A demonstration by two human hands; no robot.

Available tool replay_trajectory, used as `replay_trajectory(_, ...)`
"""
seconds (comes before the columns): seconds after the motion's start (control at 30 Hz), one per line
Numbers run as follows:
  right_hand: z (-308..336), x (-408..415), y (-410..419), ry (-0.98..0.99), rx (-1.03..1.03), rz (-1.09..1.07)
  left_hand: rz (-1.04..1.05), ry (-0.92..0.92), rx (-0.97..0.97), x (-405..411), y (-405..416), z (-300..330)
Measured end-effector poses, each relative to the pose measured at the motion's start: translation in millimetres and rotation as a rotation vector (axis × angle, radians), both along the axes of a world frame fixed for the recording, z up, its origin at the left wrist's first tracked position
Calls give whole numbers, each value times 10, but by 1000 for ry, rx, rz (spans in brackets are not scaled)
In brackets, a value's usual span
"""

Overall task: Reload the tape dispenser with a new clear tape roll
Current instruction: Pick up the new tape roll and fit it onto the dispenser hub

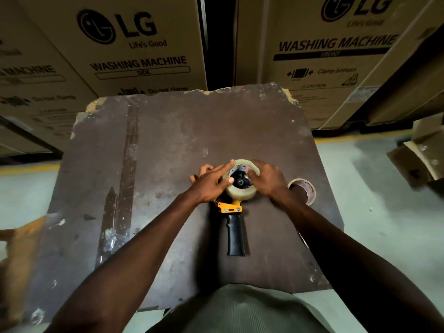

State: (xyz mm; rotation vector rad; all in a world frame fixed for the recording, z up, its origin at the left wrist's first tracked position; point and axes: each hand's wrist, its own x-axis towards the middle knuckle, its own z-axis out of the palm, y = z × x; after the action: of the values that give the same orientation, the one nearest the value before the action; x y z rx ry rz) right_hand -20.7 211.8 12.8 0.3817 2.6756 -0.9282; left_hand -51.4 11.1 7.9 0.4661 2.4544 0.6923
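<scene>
Dispenser handle point(235, 234) nearest; both hands point(211, 183) point(268, 180) pinch the tape roll point(242, 192); empty core point(304, 189) beside.

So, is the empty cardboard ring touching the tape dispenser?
Apart. The head view shows bare board between the cardboard ring and the tape dispenser.

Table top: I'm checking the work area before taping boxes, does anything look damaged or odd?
Yes. The dark table top is chipped along its far edge and corners, showing pale material, and has scuffed streaks on the left. An empty tape core lies beside the dispenser.
</scene>
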Motion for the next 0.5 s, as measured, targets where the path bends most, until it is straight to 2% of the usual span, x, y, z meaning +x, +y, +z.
replay_trajectory(0.13,-44,45,154,-119,-564,-217,18,-92,18,-59,-105,-69)
replay_trajectory(0.17,-64,50,187,-147,-634,-243,16,-101,21,-68,-102,-57)
replay_trajectory(0.27,-156,62,240,-151,-735,-261,15,-99,49,-58,-99,-45)
replay_trajectory(0.5,-225,78,252,-90,-804,-256,12,-64,23,-46,-116,-103)
